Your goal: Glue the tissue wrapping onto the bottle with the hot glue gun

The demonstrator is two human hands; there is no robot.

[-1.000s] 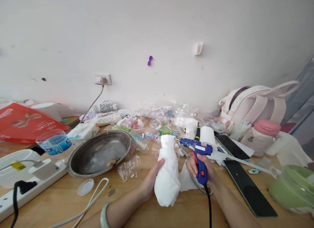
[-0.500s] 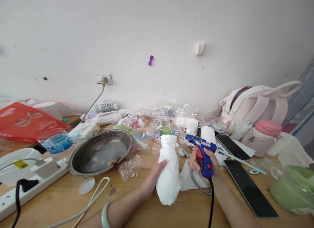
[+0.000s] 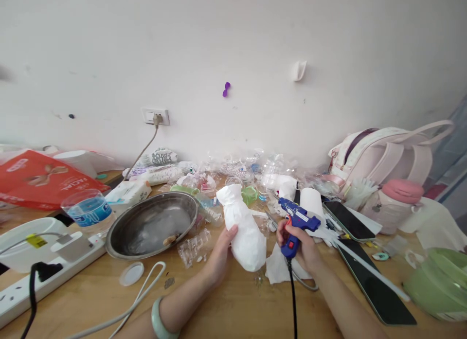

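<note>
My left hand (image 3: 223, 249) is closed around a white paper-wrapped bottle shape (image 3: 243, 234), its narrow neck tilted up and to the left. In my right hand (image 3: 301, 244) is a blue hot glue gun (image 3: 296, 217), held by the handle with its nozzle toward the upper left. A long translucent glue stick (image 3: 368, 266) runs out behind it to the right, over a dark phone. The gun and the wrapped bottle are apart. A scrap of white paper (image 3: 279, 266) lies on the table between my hands. The fingertips behind the bottle are hidden.
A metal basin (image 3: 116, 244) sits to the left, with a white power strip (image 3: 47, 276) beyond it. Clear plastic scraps (image 3: 195, 246) and bottles crowd the back. On the right are a phone (image 3: 386, 300), a green jar (image 3: 438, 285) and a pink backpack (image 3: 386, 159).
The wrapped bottle has risen slightly and tipped so its neck leans left. The glue gun has turned and shifted a little left; its glue stick now shows longer across the phone.
</note>
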